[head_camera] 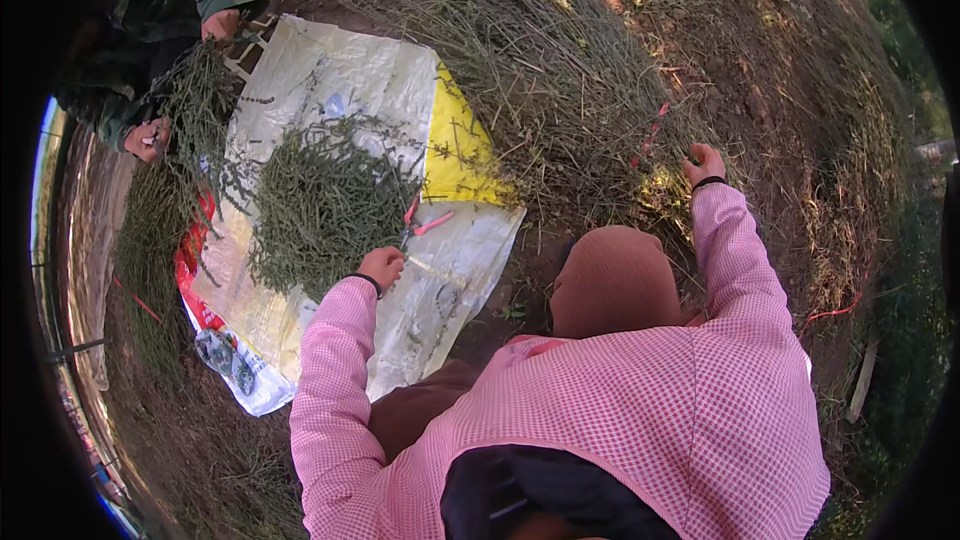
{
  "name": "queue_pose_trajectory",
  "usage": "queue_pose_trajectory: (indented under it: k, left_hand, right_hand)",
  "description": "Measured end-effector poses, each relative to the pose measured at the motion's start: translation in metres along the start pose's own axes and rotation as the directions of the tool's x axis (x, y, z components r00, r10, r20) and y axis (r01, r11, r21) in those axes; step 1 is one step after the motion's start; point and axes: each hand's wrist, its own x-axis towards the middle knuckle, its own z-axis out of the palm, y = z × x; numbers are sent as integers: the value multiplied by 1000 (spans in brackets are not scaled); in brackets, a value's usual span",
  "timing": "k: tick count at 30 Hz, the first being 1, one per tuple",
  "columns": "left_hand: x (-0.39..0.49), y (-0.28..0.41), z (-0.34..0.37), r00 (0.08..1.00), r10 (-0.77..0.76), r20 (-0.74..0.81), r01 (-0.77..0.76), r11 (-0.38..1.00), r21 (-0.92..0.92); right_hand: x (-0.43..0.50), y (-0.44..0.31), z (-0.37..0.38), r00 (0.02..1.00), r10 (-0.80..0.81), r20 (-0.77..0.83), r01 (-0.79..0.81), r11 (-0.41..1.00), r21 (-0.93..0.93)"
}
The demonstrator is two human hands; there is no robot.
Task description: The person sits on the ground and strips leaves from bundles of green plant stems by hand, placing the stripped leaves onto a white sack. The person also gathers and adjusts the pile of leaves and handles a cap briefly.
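My left hand [382, 268] is at the lower edge of a heap of cut green leafy sprigs [322, 202]. Its curled fingers are at the blade end of small shears with red handles [431, 223]; whether they grip the blades I cannot tell. Sprigs and shears lie on a spread woven plastic sack [450, 240] with a yellow corner. Out to the right, my right hand [705, 163] is held over dry stalks, fingers bent and apart, with nothing visible in it. A large pile of stalks [555, 75] lies between the sack and that hand.
At upper left another person in camouflage clothing [161, 0] holds leafy stems [195, 97] over the sack's edge. A patterned cloth item [225, 360] lies on the sack's lower left corner. More stalks [150, 255] lie left of it. A red string [836, 313] is at right.
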Motion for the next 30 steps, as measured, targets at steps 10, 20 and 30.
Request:
queue_pose_trajectory:
  k: [10,20,30]
  left_hand:
    - [143,-91,120,875,-239,-421,165,965,-205]
    - [44,-50,94,815,-339,-470,337,937,-92]
    - [-66,48,11,547,-32,-837,37,999,-14]
  right_hand:
    - [70,-13,17,997,-63,49,68,992,-110]
    - [71,-70,37,907,269,325,-109,894,-435]
    - [-34,-21,50,956,-151,251,-5,848,530]
